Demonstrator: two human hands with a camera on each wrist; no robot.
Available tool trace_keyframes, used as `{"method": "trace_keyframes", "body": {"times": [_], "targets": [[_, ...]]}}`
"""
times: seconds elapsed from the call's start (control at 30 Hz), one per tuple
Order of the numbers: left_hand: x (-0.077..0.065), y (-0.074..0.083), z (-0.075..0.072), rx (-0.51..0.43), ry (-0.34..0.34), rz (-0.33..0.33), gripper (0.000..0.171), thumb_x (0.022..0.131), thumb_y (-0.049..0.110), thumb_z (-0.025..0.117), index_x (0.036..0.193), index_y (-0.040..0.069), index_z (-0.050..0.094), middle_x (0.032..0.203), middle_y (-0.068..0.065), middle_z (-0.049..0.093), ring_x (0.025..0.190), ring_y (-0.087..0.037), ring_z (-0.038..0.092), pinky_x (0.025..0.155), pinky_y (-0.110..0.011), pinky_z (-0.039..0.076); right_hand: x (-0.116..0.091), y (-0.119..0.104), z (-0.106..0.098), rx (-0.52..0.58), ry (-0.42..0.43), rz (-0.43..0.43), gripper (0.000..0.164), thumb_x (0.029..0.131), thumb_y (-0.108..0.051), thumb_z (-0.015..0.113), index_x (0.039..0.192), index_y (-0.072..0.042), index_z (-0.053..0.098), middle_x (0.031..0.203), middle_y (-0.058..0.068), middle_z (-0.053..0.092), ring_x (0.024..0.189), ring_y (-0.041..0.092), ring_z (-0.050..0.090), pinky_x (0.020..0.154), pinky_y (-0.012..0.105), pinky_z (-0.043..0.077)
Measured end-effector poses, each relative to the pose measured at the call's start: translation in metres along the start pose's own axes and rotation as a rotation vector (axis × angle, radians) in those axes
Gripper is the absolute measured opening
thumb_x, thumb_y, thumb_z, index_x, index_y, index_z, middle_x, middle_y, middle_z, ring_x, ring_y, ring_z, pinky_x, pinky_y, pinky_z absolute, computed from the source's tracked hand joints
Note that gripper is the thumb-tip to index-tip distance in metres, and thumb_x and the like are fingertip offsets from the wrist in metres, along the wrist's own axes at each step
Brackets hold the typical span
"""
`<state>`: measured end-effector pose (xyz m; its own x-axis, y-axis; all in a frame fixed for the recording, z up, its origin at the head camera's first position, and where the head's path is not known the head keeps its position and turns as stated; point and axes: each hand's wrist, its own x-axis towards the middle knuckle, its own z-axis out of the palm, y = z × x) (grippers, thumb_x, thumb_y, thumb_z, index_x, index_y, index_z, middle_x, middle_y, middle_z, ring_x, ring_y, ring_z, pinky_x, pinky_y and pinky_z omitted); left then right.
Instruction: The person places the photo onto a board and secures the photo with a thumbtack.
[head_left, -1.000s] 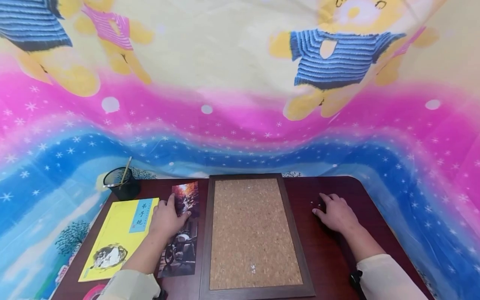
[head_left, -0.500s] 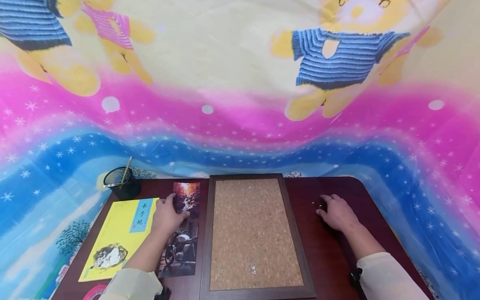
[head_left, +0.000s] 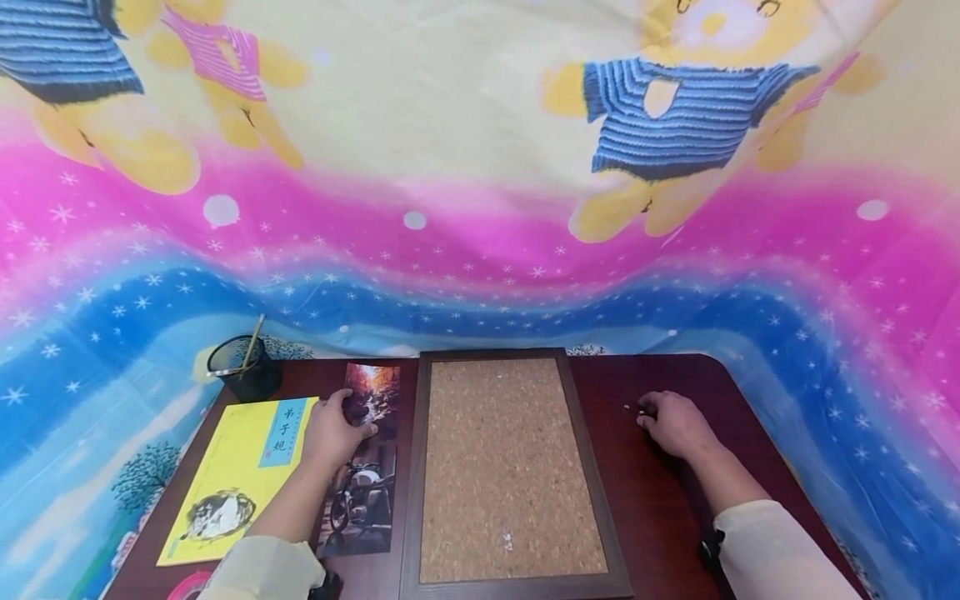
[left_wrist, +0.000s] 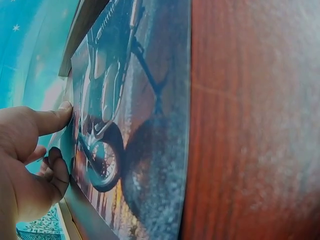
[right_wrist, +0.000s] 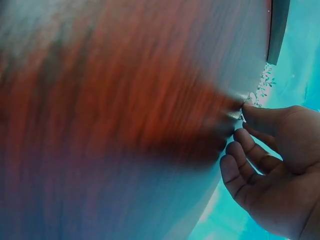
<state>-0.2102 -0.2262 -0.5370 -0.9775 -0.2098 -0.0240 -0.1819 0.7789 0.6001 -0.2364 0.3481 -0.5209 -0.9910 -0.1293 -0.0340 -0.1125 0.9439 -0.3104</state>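
My left hand (head_left: 330, 431) is at the glossy forest picture (head_left: 381, 385), thumb and curled fingers gripping it from opposite sides. Just nearer lies a motorcycle picture (head_left: 363, 500), large in the left wrist view, overlapping the forest one. To the right of the cork board (head_left: 510, 467), my right hand (head_left: 677, 425) is low over the table, thumb and index fingertips together at a small clear push pin (right_wrist: 233, 115). Its other fingers curl loosely in the right wrist view. Another tiny pin (head_left: 626, 407) lies just left of the fingertips.
A yellow book (head_left: 232, 467) lies left of the pictures, with a black mesh pen cup (head_left: 255, 379) behind it. A pink ring-shaped object (head_left: 187, 585) shows at the near left. Small clear pieces (head_left: 507, 541) sit on the board. A printed curtain (head_left: 465, 250) encloses the table.
My right thumb and index finger have drawn together around a pin, the hand shifting slightly right. My left fingers have curled in more at the forest picture.
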Motion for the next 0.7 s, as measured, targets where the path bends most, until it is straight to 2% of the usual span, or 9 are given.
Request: {"method": "trace_keyframes", "body": {"times": [0.4, 0.7], "targets": [[0.0028, -0.0018, 0.0003, -0.107, 0.017, -0.003, 0.084, 0.084, 0.023, 0.087, 0.152, -0.001, 0.044, 0.141, -0.032, 0.053, 0.128, -0.05, 0.052, 0.102, -0.062, 0.046, 0.0016, -0.0027, -0.0001, 0.029, -0.001, 0.013, 0.018, 0.1, -0.009, 0.067, 0.115, -0.001, 0.072, 0.1, 0.014, 0.071, 0.084, 0.027, 0.065, 0.072, 0.046, 0.055], [0.0038, -0.0055, 0.0013, -0.27, -0.017, -0.039, 0.083, 0.089, 0.022, 0.084, 0.157, 0.007, 0.039, 0.151, -0.026, 0.049, 0.132, -0.047, 0.052, 0.103, -0.059, 0.048, 0.0023, -0.0037, 0.0031, 0.052, 0.005, 0.013, 0.01, 0.101, -0.007, 0.064, 0.104, -0.007, 0.074, 0.091, 0.006, 0.07, 0.076, 0.021, 0.061, 0.067, 0.042, 0.052]]}}
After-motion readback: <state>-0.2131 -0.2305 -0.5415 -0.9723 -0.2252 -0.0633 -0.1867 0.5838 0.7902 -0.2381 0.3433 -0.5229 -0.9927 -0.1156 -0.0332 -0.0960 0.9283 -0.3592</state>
